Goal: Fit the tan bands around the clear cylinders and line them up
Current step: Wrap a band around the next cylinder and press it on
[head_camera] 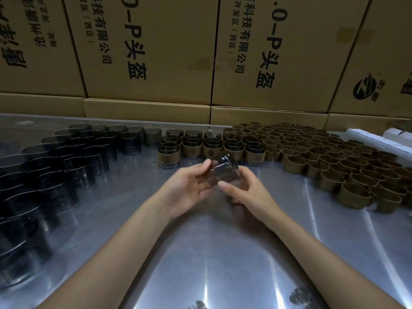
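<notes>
- Head view: two bare forearms reach in from the bottom edge and meet above the middle of a metal table [211,253].
- The left hand [189,188] lies palm-up and tilted, fingers curled up around the left side of a clear cylinder [223,172], fingertips on its upper rim.
- The right hand [247,190] closes on the same cylinder from the right and beneath, thumb laid across its near side; both hands grip it, and it is lifted off the table, tilted on its side.
- No band shows on the held cylinder; motion blur softens its outline.
- The table is bright steel, streaked with reflected light and scuffed.
- Along its far edge stands a wall of cartons [156,52], printed with large black Chinese characters and "P"; flatter cartons lie beneath them.
- At far right, white boxes [379,139] sit at the table's edge.
- Left of the hands, bare cylinders [73,157] stand packed in curving rows, running from the far edge down to the near left corner.
- Straight ahead, just beyond the hands, banded cylinders [191,148] stand in short rows, each with a tan band around its lower half and clear glass showing above.
- To the right, loose bands [323,157] stand on end in a dense field, spreading toward the right edge.
</notes>
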`<state>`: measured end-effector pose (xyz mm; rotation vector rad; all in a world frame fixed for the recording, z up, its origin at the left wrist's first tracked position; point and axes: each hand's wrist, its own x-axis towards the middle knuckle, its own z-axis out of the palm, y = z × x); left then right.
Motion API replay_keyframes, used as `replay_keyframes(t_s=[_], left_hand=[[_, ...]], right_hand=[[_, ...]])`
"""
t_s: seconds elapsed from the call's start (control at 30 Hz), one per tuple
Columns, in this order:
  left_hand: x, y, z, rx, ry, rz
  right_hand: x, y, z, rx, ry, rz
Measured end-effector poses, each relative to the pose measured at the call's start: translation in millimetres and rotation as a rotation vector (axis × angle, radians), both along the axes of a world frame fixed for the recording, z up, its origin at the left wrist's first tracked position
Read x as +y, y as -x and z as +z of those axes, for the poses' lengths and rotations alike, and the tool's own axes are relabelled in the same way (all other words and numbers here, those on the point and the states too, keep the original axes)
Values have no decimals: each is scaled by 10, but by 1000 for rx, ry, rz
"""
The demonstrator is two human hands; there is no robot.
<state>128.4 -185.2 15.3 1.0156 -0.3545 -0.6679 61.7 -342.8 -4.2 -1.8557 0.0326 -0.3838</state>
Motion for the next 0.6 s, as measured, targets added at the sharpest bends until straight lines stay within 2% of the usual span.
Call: replay_keyframes(t_s=[0.1,0.17,0.23,0.3,0.4,0.47,0.6], left_hand=[[-22,0,-53,43,-25,-35],[-39,-10,-74,-7,-96,-12],[-77,-15,-87,-165,-243,103],[-99,-32,-105,-408,-412,275],[-92,-55,-134,-729,-493,376],[-98,-43,-171,-806,-516,359],[-101,-58,-239,-833,-611,354]], right_hand=[[-9,6,-13,-11,-11,18],[-17,-3,-28,-41,-26,0],[-42,-23,-44,-99,2,-62],[-71,-33,-57,-115,84,-135],[-105,-51,-79,-85,300,-223],[-126,-62,-85,-41,389,-244],[-130,-61,-85,61,461,-217]])
